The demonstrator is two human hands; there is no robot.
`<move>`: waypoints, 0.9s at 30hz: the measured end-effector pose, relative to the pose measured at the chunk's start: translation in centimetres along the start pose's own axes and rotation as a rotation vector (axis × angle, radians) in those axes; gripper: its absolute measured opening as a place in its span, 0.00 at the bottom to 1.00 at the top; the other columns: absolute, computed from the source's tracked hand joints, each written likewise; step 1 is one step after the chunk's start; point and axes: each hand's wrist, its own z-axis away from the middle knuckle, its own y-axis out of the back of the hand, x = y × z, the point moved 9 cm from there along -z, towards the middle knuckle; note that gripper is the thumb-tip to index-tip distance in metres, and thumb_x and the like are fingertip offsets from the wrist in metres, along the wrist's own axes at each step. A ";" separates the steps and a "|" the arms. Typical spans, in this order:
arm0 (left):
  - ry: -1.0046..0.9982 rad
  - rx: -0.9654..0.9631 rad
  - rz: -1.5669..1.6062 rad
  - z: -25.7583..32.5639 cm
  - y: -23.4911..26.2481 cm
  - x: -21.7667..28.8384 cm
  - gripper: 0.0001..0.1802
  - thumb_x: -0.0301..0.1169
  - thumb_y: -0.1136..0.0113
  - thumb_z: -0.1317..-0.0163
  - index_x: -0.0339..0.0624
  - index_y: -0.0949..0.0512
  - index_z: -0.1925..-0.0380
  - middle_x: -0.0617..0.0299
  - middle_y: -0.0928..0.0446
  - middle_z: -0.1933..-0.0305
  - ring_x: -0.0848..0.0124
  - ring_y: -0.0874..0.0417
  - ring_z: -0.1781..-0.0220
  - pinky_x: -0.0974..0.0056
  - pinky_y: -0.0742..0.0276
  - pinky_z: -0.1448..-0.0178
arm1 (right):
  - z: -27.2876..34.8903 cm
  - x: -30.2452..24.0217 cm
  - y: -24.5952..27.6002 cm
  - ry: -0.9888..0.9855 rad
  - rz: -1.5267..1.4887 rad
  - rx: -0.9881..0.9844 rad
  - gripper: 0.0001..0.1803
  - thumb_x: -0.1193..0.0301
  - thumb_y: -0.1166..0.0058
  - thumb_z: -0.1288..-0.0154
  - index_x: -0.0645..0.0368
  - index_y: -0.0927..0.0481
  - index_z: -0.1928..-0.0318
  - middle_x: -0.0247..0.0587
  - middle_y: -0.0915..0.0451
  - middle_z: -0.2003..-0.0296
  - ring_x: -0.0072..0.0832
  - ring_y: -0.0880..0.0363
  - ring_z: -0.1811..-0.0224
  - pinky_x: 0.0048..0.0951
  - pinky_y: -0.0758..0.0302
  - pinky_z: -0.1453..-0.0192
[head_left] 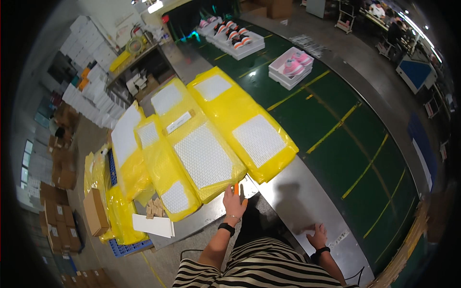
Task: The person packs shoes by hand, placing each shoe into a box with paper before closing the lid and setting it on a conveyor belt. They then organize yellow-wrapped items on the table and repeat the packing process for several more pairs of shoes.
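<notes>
My left hand reaches to the near end of a yellow-wrapped pack, its fingers stretched out at the pack's corner. Orange coverings show on its index finger and thumb; I make out nothing held. The pack has a white mesh-patterned patch and a white label on top. To its right lies another yellow-wrapped pack, and to its left a narrower one. My right hand rests with fingers apart on the metal table edge, holding nothing.
A green conveyor belt runs along the right, carrying a white box of pink shoes and trays of black-orange shoes. At left are a carton, white card, a blue pallet and stacked white boxes.
</notes>
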 end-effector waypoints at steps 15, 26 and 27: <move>0.702 0.483 0.463 7.2 2.7 -10.3 0.35 0.23 0.40 0.49 0.26 0.36 0.39 0.40 0.28 0.44 0.49 0.27 0.41 0.57 0.34 0.36 | 1.1 2.3 -1.9 0.297 -0.017 -0.081 0.44 0.51 0.38 0.53 0.57 0.35 0.36 0.68 0.44 0.35 0.57 0.40 0.34 0.54 0.51 0.28; -0.336 0.299 0.307 -15.6 1.7 11.3 0.20 0.26 0.41 0.48 0.38 0.21 0.52 0.47 0.22 0.54 0.50 0.24 0.50 0.53 0.29 0.43 | -1.4 1.2 0.6 0.132 -0.352 -0.040 0.43 0.49 0.40 0.50 0.53 0.37 0.35 0.57 0.32 0.40 0.54 0.26 0.45 0.45 0.28 0.41; -0.333 0.314 0.308 -17.9 1.8 12.4 0.20 0.26 0.41 0.48 0.38 0.21 0.52 0.47 0.22 0.54 0.50 0.24 0.50 0.53 0.29 0.43 | -1.3 0.7 0.8 0.098 -0.393 -0.092 0.45 0.49 0.39 0.50 0.54 0.38 0.34 0.57 0.32 0.39 0.53 0.26 0.45 0.45 0.28 0.42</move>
